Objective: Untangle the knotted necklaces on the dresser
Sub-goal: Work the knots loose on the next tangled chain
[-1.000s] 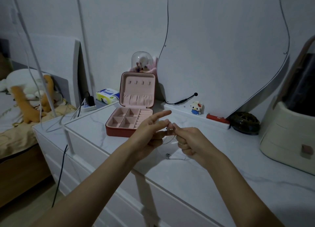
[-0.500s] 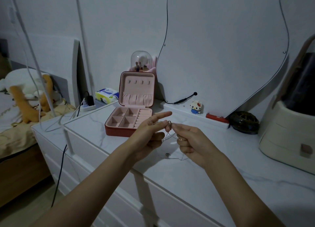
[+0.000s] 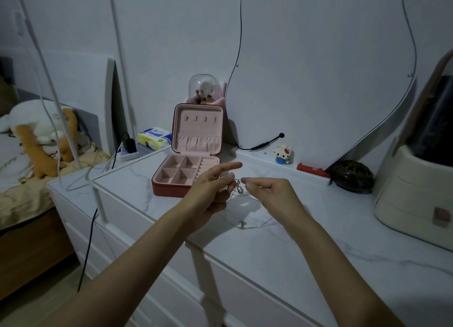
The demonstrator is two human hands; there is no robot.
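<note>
Thin silver necklaces [image 3: 246, 212] hang in a tangle between my hands above the white marble dresser top [image 3: 306, 240]. A small pearl-like pendant [image 3: 240, 190] dangles just under my fingertips, and a second small charm [image 3: 242, 224] lies lower, at the dresser top. My left hand [image 3: 210, 188] pinches the chain at its left, index finger pointing straight out. My right hand [image 3: 268, 191] pinches the chain a short gap to the right, its other fingers curled.
An open pink jewelry box [image 3: 190, 160] stands just behind my left hand. A mirror [image 3: 318, 69] leans on the wall, with a small toy figure [image 3: 282, 154], a red bar [image 3: 311, 170] and a dark round dish [image 3: 353, 177] below it. A cream container [image 3: 414, 199] stands at right.
My hands have drawn slightly apart, opening a small gap between the fingertips. The pendant now hangs free in that gap, and the chain loop below has spread wider.
</note>
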